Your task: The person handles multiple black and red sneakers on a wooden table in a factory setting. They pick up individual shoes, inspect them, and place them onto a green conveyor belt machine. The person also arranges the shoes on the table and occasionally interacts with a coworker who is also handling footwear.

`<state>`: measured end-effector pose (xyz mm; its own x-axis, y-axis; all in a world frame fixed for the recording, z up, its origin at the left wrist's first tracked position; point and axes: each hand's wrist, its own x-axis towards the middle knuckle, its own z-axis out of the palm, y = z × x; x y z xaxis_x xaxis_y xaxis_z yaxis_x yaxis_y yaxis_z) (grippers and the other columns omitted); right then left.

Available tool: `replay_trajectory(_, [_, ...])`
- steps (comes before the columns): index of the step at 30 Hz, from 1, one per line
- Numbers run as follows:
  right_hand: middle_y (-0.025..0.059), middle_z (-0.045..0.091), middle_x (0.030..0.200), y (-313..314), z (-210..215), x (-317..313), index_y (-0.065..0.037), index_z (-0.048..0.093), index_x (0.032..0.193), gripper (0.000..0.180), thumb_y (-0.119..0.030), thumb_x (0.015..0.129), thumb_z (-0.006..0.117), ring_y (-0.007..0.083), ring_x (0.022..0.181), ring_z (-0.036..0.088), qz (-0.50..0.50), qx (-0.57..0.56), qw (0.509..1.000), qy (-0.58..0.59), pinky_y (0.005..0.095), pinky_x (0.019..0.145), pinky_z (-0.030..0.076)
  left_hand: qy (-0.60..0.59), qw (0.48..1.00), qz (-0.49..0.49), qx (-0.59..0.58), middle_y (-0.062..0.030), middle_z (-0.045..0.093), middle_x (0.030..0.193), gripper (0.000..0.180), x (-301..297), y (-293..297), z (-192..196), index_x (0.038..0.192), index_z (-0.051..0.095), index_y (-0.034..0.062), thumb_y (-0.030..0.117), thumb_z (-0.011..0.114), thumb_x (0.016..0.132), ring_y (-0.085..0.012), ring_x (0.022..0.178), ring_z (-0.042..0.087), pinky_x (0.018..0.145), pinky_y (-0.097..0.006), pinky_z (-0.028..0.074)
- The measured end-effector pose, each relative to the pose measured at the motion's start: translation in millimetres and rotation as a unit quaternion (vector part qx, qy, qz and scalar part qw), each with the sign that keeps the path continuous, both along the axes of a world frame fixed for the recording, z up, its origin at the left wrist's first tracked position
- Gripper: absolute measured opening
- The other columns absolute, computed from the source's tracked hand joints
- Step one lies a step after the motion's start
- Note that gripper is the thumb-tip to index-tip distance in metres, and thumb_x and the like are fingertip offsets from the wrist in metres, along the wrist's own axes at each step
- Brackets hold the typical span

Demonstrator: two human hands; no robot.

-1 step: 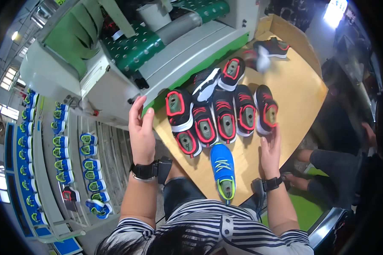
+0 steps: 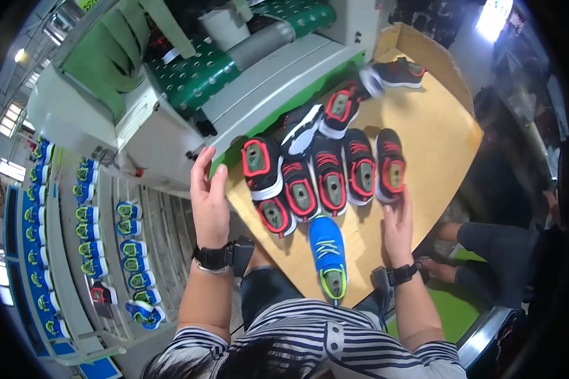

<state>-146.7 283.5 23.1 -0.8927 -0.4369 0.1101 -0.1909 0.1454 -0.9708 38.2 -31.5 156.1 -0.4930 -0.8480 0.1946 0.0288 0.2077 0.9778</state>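
My right hand [image 2: 398, 228] has its fingertips and thumb at the heel of the rightmost black sneaker [image 2: 390, 163], which has red trim and a white sole. That shoe ends a row of several similar black sneakers [image 2: 330, 177] on the wooden table, toes pointing away. My left hand [image 2: 210, 205] is raised beside the table's left edge, fingers apart and holding nothing. It is nearest a black sneaker [image 2: 258, 165] resting on others. Closer to me lies a blue sneaker [image 2: 327, 246] with lime lining. Behind the row, another black sneaker [image 2: 295, 129] lies on its side.
A machine with a green dotted conveyor belt [image 2: 199, 76] borders the table [image 2: 439, 139] at the back. A blurred white-soled shoe [image 2: 370, 82] is near another black sneaker [image 2: 399, 72]. Racks of blue shoes [image 2: 136, 256] stand left. A seated person's legs [image 2: 493, 246] are at right.
The rightmost black sneaker has turned slightly straighter under my right hand. The blurred shoe at the back has moved a little left and away. The whole view has shifted slightly.
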Motion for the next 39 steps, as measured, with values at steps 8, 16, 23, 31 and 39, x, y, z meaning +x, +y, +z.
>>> replay_trajectory(8, [0.0183,0.054,0.137,-13,36,-44,0.001,0.048,0.138,0.047,-0.02,0.101,0.066,0.0297,0.131,0.052,-0.096,0.058,0.993,0.044,0.0421,0.111,0.042,-0.006,0.994,-0.064,0.089,-0.0147,0.044,0.152,0.057,-19,21,-23,0.155,0.037,0.0015,0.018,0.06,0.106,-0.0196,0.138,0.046,0.114,-0.033,0.037])
replay_trajectory(16, [0.0337,0.055,0.136,-167,118,-130,0.001,0.047,0.142,0.068,-0.044,0.096,0.068,0.0492,0.124,0.056,0.09,0.234,0.95,0.187,0.0503,0.106,0.048,-0.074,0.995,-0.034,-0.063,-0.0173,0.033,0.163,0.058,-27,15,-31,0.154,0.042,0.0079,0.021,0.064,0.102,-0.0311,0.151,0.032,0.121,-0.043,0.029])
replay_trajectory(23, [0.0158,0.058,0.13,-203,113,-203,-0.01,0.053,0.134,0.054,-0.017,0.085,0.072,0.0383,0.126,0.057,0.074,0.442,0.842,0.301,0.0532,0.097,0.053,-0.165,0.977,-0.021,-0.133,-0.0161,0.03,0.165,0.055,6,6,-14,0.155,0.041,0.0045,0.01,0.057,0.103,-0.0258,0.149,0.035,0.12,-0.038,0.031])
replay_trajectory(31, [0.0136,0.056,0.127,-155,55,-294,-0.012,0.061,0.115,0.062,-0.008,0.061,0.091,0.038,0.12,0.055,-0.014,0.453,0.803,0.387,0.0489,0.099,0.053,-0.156,0.986,-0.001,-0.051,-0.0167,0.041,0.158,0.048,40,-8,-17,0.144,0.054,0.0058,0.014,0.064,0.098,-0.0307,0.148,0.038,0.119,-0.042,0.031])
replay_trajectory(39, [0.0083,0.068,0.092,-87,154,-250,-0.004,0.065,0.113,0.04,-0.03,0.087,0.08,0.0181,0.086,0.065,0.067,0.143,0.963,0.22,0.0336,0.081,0.051,-0.191,0.951,-0.051,-0.237,-0.0168,0.049,0.152,0.043,-1,11,32,0.133,0.06,0.0012,0.007,0.065,0.092,-0.0328,0.143,0.044,0.121,-0.044,0.03])
